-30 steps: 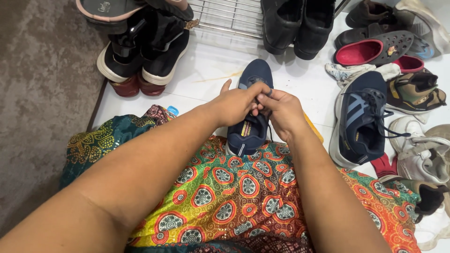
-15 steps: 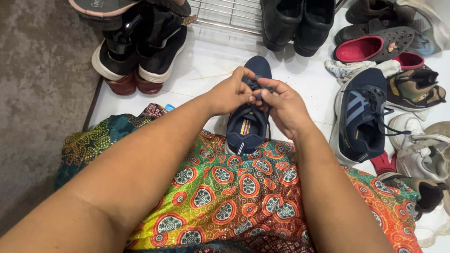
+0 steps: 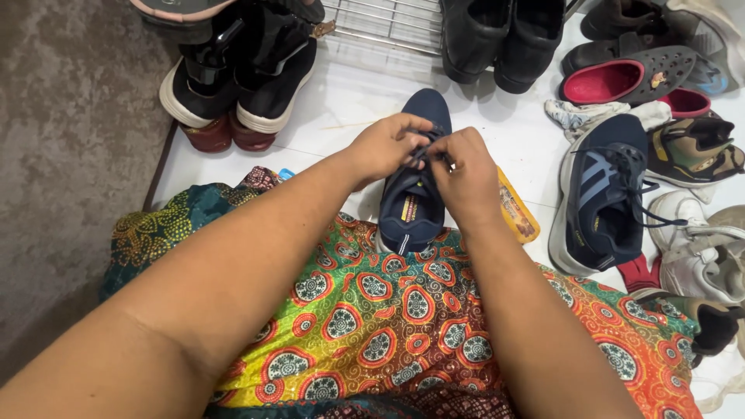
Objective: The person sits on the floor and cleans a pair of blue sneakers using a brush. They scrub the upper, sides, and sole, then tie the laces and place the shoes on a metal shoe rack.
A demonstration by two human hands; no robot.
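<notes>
Both hands have slid a little further up the navy sneaker (image 3: 411,198) since the earlier view, from its middle toward the toe end of the lacing, and the view has tipped slightly so more of the patterned fabric (image 3: 372,310) over the lap shows.

Going left to right: a grey carpet (image 3: 70,155) edges the white tiled floor (image 3: 349,101), where a pair of black high-top shoes (image 3: 240,77) stands against a wire rack (image 3: 388,23). The left hand (image 3: 384,143) is curled closed, its fingertips pinching a dark lace (image 3: 423,151) over the sneaker's tongue. The right hand (image 3: 466,174) touches it knuckle to knuckle and is also closed in a pinch on the lace. To the right lie a second navy sneaker (image 3: 601,194) with its laces loose, then a heap of other shoes (image 3: 698,155).

To do this lacing step well, I judge that each hand should keep even tension and hold the lace flat, not twisted, while the shoe stays steady.

The sneaker stands on the tiles with its heel against the lap, directly beneath both hands, toe pointing away.
</notes>
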